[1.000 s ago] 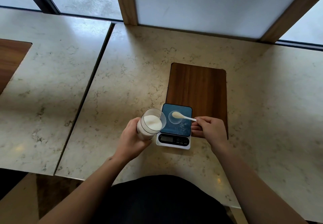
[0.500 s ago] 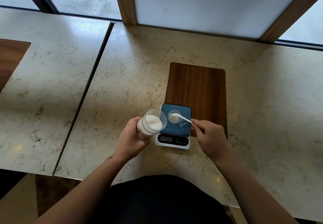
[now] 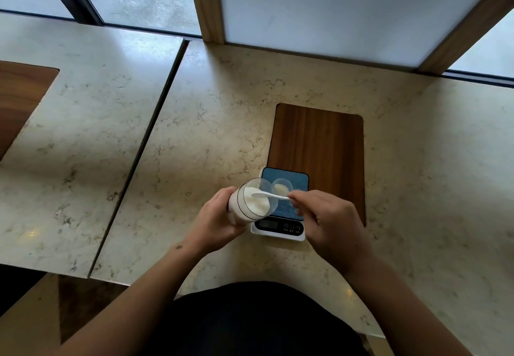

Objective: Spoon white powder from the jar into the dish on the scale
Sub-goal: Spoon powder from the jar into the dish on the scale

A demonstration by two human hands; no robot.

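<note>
My left hand (image 3: 217, 222) grips a clear jar (image 3: 251, 202) of white powder, tilted with its mouth toward the right, just left of the scale (image 3: 281, 229). My right hand (image 3: 331, 222) pinches the handle of a small white spoon (image 3: 268, 195), whose bowl reaches into the jar's mouth over the powder. On the scale's blue platform sits a small clear dish (image 3: 282, 186) with a little white powder in it, just behind the spoon.
The scale stands on a marble table, overlapping the near end of a dark wooden inlay (image 3: 318, 144). A gap (image 3: 144, 147) separates this table from another on the left. Wooden posts and frosted panels close the far edge.
My right hand has carried the spoon left, from over the dish to the jar's mouth. The dish now holds powder. The jar stays tilted in my left hand.
</note>
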